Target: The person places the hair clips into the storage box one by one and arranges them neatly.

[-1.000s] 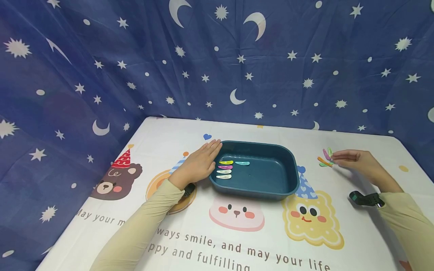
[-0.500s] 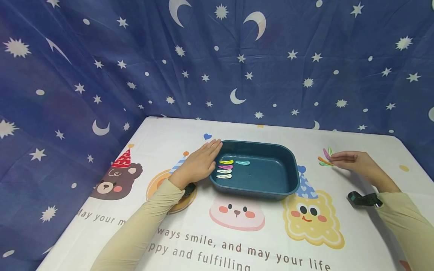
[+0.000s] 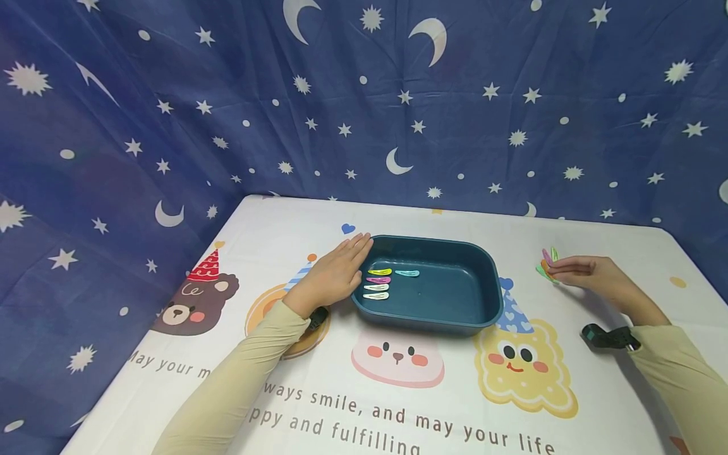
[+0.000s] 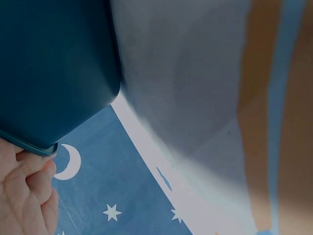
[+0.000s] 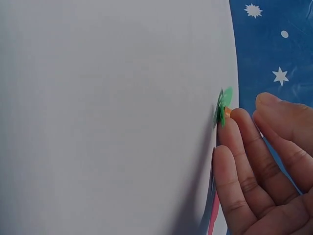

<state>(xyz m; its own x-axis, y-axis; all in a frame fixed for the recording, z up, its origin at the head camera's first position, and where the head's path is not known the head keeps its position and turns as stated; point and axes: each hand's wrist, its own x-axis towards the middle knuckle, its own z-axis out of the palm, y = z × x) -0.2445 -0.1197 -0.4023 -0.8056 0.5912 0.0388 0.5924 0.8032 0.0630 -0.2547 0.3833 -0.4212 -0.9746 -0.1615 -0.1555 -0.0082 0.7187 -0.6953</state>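
A dark teal rectangular tub (image 3: 432, 325) stands on the table. Inside, at its left, lie several snap hair clips: a yellow clip (image 3: 380, 272), a pink clip (image 3: 378, 280), white ones (image 3: 376, 288) and a light blue clip (image 3: 407, 273). My left hand (image 3: 330, 278) rests against the tub's left rim with fingers extended. Right of the tub, my right hand (image 3: 586, 275) touches a small cluster of clips with its fingertips: an orange clip (image 3: 547, 270), a green clip (image 3: 541, 272), a purple clip (image 3: 546, 255) and a light green clip (image 3: 554, 253). The right fingertips partly cover this cluster.
A white tablecloth (image 3: 455, 404) with cartoon animals and lettering covers the table. Behind and to the left hangs a blue curtain (image 3: 341, 95) with moons and stars. A dark wrist camera (image 3: 605, 337) sits at my right wrist.
The orange clip and the green clip have turned at my right fingertips. The right hand has shifted slightly left. My left hand and the tub have stayed in place.
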